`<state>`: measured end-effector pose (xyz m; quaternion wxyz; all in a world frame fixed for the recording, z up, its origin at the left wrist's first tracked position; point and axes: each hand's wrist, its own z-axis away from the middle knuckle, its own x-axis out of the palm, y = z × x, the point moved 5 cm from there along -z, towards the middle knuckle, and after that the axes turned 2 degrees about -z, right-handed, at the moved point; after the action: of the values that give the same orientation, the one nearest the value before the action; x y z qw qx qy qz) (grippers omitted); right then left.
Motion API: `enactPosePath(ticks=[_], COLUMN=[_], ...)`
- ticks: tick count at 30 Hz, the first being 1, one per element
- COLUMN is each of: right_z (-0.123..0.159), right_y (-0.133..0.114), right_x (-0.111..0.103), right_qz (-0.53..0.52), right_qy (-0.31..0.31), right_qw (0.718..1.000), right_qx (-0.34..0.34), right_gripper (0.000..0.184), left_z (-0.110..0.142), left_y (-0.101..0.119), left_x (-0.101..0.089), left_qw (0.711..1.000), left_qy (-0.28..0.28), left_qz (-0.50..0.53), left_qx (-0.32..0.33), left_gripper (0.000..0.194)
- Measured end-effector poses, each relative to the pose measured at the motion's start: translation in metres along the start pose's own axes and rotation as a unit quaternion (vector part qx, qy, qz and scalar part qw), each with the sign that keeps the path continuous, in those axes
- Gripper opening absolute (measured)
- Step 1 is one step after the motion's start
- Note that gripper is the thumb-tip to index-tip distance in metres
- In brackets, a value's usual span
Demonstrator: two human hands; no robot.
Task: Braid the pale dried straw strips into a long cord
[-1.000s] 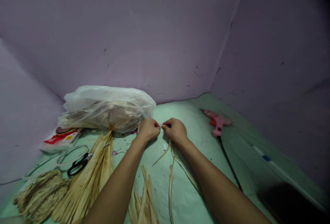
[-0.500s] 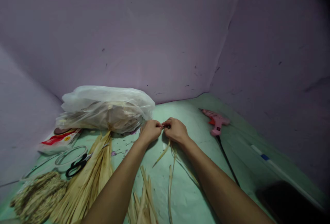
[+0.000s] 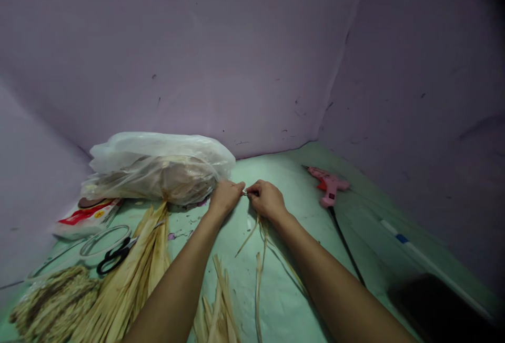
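Observation:
My left hand (image 3: 226, 195) and my right hand (image 3: 266, 199) meet a little above the green surface, fingertips nearly touching. Both pinch a small shiny metal piece (image 3: 245, 193) that bridges the gap; its exact kind is too small to tell. From beneath my right hand hang thin dried plant strips (image 3: 262, 230), their upper ends hidden by the fingers. Below my forearms lies a loose bunch of cut dried strips (image 3: 221, 306), with one long single strip (image 3: 258, 295) beside it.
At left lie a big bundle of dried leaves (image 3: 130, 274), black-handled scissors (image 3: 114, 259), a braided coil (image 3: 55, 303), a looped white cable (image 3: 104, 240) and a red-white packet (image 3: 89, 217). Behind sits a plastic bag (image 3: 158, 167). A pink glue gun (image 3: 327, 182) and a dark object (image 3: 437, 306) are at right.
My hands have drawn slightly apart, so more of the metal piece shows between the fingertips. The whole view has shifted a little.

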<state>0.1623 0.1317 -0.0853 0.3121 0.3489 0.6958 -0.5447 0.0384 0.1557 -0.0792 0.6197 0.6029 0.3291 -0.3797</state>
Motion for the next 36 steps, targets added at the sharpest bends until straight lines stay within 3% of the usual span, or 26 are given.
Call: enactPosePath(ticks=[6,11,18,23,36], right_z=[-0.0003,-0.0020,-0.0028,-0.0033,-0.0037], right_y=[-0.0005,-0.0021,-0.0030,-0.0025,-0.0022], right_x=[0.0006,0.0016,0.0023,0.0025,0.0034], right_qz=[0.027,0.053,0.062,0.063,0.061], right_qy=[0.002,0.007,-0.002,0.020,0.001], right_qw=[1.000,0.999,0.998,0.998,0.998], right_qx=[-0.002,0.009,0.013,0.006,0.002], right_gripper=[0.023,0.023,0.023,0.022,0.024], left_z=[0.0024,0.0055,0.0042,0.0023,0.0077], left_y=[0.0006,0.0044,0.0052,-0.0004,0.0065], left_x=[-0.0006,0.0031,0.0015,0.0012,-0.0023], left_qw=[0.996,0.996,0.997,0.997,0.989], left_qy=[0.089,0.054,-0.007,0.042,0.031], left_qz=[-0.010,-0.020,-0.004,-0.037,-0.116], left_qx=[0.014,0.069,0.080,0.049,0.083], left_gripper=[0.027,0.023,0.034,0.027,0.020])
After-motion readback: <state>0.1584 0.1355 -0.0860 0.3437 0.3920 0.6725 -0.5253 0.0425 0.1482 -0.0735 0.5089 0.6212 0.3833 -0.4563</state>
